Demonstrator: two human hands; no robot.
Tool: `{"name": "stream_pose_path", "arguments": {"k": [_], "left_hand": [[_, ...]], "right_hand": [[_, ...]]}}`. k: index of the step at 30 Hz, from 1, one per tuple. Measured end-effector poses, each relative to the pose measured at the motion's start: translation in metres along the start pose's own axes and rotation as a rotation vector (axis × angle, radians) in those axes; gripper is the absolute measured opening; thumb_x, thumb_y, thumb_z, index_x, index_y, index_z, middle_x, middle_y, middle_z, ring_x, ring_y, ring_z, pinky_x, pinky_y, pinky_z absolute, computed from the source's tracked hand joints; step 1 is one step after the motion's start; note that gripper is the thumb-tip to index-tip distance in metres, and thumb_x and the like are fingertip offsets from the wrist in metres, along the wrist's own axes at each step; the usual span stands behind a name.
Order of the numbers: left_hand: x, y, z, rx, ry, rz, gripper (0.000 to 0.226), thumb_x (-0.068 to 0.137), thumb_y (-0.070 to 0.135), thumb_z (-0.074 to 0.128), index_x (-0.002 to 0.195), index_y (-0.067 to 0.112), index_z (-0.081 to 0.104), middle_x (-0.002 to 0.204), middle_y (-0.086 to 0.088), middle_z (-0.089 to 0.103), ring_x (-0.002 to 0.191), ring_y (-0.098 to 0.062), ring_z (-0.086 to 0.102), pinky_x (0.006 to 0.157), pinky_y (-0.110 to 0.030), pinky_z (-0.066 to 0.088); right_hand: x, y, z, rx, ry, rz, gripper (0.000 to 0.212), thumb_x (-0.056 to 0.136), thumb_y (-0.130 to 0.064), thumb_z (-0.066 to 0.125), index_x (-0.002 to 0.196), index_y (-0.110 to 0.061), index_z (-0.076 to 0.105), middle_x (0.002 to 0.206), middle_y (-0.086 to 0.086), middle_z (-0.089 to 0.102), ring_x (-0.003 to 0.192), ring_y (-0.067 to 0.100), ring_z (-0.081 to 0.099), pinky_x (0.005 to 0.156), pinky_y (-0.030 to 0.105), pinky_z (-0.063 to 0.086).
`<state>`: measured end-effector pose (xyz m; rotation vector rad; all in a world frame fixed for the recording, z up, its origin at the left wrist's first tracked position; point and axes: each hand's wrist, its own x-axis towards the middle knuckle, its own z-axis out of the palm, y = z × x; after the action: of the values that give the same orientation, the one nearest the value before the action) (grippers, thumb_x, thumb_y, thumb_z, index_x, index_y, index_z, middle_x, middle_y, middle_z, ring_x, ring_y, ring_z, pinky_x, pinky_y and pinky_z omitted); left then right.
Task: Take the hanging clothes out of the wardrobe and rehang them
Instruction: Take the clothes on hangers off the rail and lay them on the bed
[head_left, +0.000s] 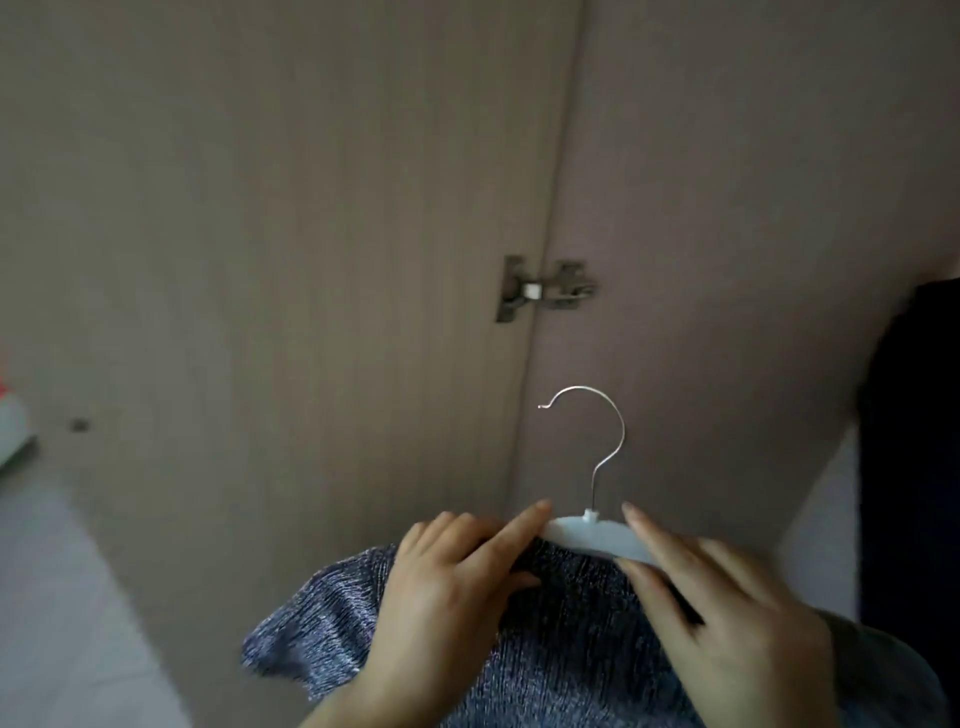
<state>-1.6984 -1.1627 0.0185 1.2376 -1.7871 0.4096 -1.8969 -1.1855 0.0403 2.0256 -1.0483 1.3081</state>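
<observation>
Your sweater (571, 654) sits low in the middle of the view, draped on a white hanger (597, 540) whose metal hook (608, 447) stands upright and catches on nothing, in front of the wardrobe door (260, 260). Your left hand (457, 587) pinches the knit collar against the hanger's left arm, and your right hand (727, 629) pinches its right arm between finger and thumb. A hinge (545, 288) sits higher on the door, and dark clothing (914, 467) hangs at the right edge.

Two hands (left hand (441, 587), right hand (727, 623)); one hanger (587, 538); one garment (571, 649); one hinge (545, 288).
</observation>
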Motion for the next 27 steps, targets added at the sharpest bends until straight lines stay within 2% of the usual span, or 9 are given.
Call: {"name": "stream_pose_path", "arguments": {"k": [2,5,9,13,16,19,23,27], "left_hand": [[-0.016,-0.021,-0.029,0.065,0.005,-0.041,0.038,0.093,0.047,0.038,0.127,0.033,0.047,0.087,0.016,0.043,0.071,-0.008,0.042,0.064,-0.023,0.033],[-0.036,-0.051,-0.074,0.159,0.038,-0.097,0.036,0.094,0.045,0.039,0.128,0.034,0.047,0.091,0.017,0.047,0.073,-0.007,0.045,0.066,-0.022,0.034],[-0.06,-0.09,-0.134,0.28,0.088,-0.145,0.034,0.097,0.043,0.038,0.128,0.032,0.047,0.094,0.016,0.051,0.078,-0.008,0.05,0.07,-0.025,0.038],[-0.086,-0.136,-0.199,0.385,0.1,-0.173,0.038,0.094,0.039,0.043,0.132,0.034,0.041,0.097,0.015,0.05,0.081,-0.007,0.051,0.072,-0.023,0.038],[-0.11,-0.176,-0.253,0.418,0.121,-0.203,0.041,0.092,0.037,0.046,0.132,0.035,0.039,0.098,0.015,0.05,0.083,-0.007,0.051,0.073,-0.024,0.038],[-0.136,-0.221,-0.307,0.464,0.132,-0.241,0.038,0.093,0.04,0.045,0.13,0.036,0.042,0.098,0.016,0.051,0.082,-0.007,0.051,0.072,-0.026,0.04],[-0.166,-0.277,-0.368,0.532,0.167,-0.343,0.039,0.086,0.037,0.052,0.125,0.034,0.049,0.097,0.017,0.052,0.082,-0.007,0.052,0.072,-0.03,0.04],[-0.184,-0.327,-0.416,0.612,0.199,-0.404,0.039,0.084,0.034,0.053,0.122,0.032,0.051,0.095,0.016,0.054,0.082,-0.008,0.052,0.074,-0.031,0.04]], "right_hand": [[0.004,-0.032,0.019,0.064,0.013,-0.047,0.024,0.086,-0.036,0.058,0.104,-0.025,0.068,0.073,-0.003,0.07,0.074,0.014,0.05,0.068,0.029,0.04],[0.014,-0.079,0.042,0.218,-0.006,-0.092,0.026,0.085,-0.037,0.059,0.106,-0.025,0.066,0.074,-0.002,0.07,0.076,0.015,0.05,0.071,0.027,0.04],[0.031,-0.147,0.069,0.381,-0.025,-0.134,0.026,0.086,-0.037,0.057,0.108,-0.026,0.065,0.078,-0.003,0.071,0.076,0.015,0.051,0.07,0.026,0.039],[0.048,-0.225,0.097,0.459,-0.016,-0.198,0.026,0.088,-0.039,0.056,0.108,-0.026,0.068,0.081,-0.005,0.072,0.068,0.015,0.062,0.07,0.031,0.042],[0.058,-0.293,0.115,0.541,-0.028,-0.242,0.027,0.087,-0.038,0.058,0.108,-0.025,0.069,0.08,-0.005,0.071,0.074,0.014,0.056,0.071,0.029,0.042],[0.064,-0.367,0.139,0.655,-0.069,-0.263,0.03,0.086,-0.037,0.057,0.109,-0.022,0.069,0.079,-0.004,0.07,0.067,0.014,0.056,0.067,0.027,0.041],[0.076,-0.456,0.179,0.766,-0.119,-0.302,0.034,0.085,-0.038,0.058,0.11,-0.018,0.069,0.076,-0.004,0.07,0.055,0.009,0.058,0.054,0.017,0.044],[0.089,-0.532,0.216,0.865,-0.137,-0.296,0.036,0.083,-0.038,0.057,0.11,-0.018,0.068,0.074,-0.002,0.069,0.053,0.01,0.058,0.048,0.021,0.05]]}}
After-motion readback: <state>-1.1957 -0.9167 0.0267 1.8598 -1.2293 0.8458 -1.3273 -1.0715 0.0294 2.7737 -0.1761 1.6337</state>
